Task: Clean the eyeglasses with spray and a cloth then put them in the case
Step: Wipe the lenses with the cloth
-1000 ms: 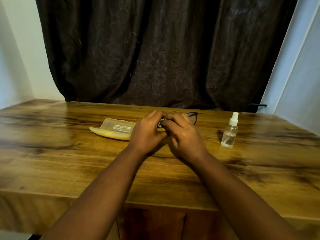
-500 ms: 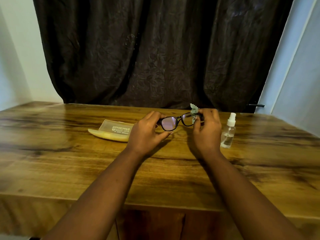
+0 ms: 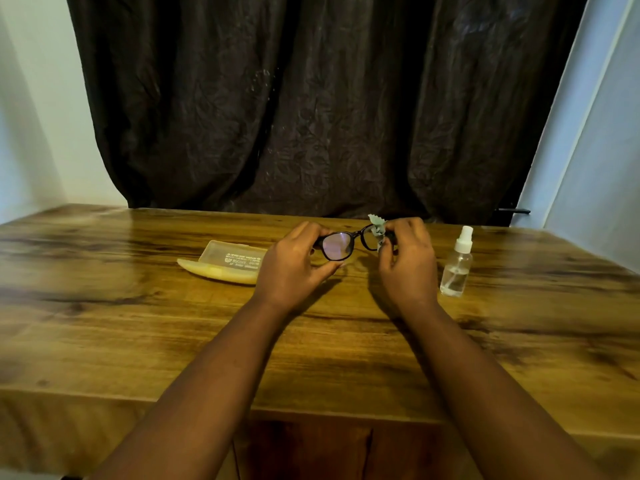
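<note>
Left hand (image 3: 294, 268): I pinch the eyeglasses (image 3: 341, 244) by one lens rim, above the table (image 3: 138, 334).
Right hand (image 3: 408, 265): I press the cloth (image 3: 378, 230) onto the other lens.
Beside me: open case (image 3: 228, 266) left, spray bottle (image 3: 457, 268) right.

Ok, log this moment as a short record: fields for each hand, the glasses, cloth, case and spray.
left hand: grips the eyeglasses' left end
right hand: pinches the cloth on the right lens
eyeglasses: black frame, held above the table
cloth: small, pale green, over the right lens
case: yellowish, open, on the table left of the hands
spray bottle: clear, upright, right of the hands
</note>
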